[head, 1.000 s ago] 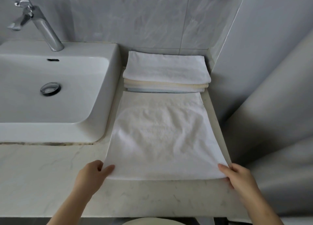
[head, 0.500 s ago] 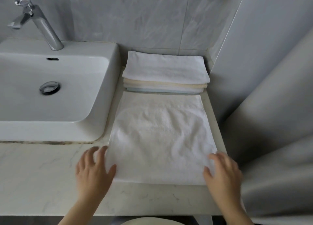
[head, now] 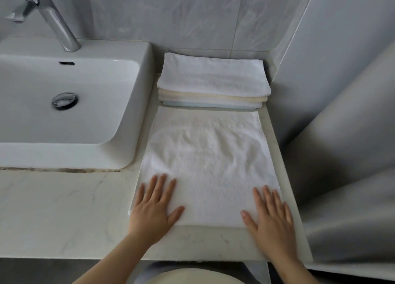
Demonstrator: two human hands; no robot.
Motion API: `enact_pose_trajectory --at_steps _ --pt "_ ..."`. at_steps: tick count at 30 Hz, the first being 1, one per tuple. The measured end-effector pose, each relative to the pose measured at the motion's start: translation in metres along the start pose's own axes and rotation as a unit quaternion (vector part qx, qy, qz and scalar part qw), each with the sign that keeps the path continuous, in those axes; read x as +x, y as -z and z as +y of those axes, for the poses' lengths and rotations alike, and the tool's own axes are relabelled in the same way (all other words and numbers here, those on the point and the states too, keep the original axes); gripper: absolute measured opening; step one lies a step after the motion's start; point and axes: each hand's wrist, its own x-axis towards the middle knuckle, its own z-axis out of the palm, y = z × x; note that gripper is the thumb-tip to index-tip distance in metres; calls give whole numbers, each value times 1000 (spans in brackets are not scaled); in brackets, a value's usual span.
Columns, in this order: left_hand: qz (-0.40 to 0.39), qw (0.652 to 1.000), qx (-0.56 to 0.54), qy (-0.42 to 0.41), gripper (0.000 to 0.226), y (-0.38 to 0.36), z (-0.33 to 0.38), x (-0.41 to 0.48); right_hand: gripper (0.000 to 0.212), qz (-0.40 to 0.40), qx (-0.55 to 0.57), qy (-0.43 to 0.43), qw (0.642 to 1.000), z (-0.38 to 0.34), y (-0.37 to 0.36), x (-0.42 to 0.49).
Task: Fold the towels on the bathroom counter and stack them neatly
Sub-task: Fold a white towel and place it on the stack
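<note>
Towel (head: 205,166) flat on tabletop (head: 64,209), lower centre of frame; long axis seems bottom-to-top, far edge just below stack (head: 213,78). Left grip (head: 152,211) and right grip (head: 271,221) spread flat on towel's bottom corners, pinching nothing, equally near.

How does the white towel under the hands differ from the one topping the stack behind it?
The spread towel lies directly on the counter; the top stack towel rests on cream and pale blue towels. The spread towel shows a larger, wrinkled face; the top stack towel is folded narrower and smoother. The left hand and right hand lie flat on the spread towel; the top stack towel is untouched. Both are white.
</note>
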Motion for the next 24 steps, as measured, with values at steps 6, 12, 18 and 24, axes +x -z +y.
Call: enact_pose_trajectory --at_steps 6,12,18,24 --pt "-26 999 -14 23 78 10 -4 -2 79 13 8 -53 998 7 8 -2" --pt "21 998 17 -63 81 34 29 51 74 14 6 123 992 -37 27 31" --pt "-78 989 46 -120 94 18 16 50 88 -107 -80 202 970 -26 11 34" --pt "-115 961 97 -233 79 20 -13 29 89 -112 -120 280 946 -12 15 31"
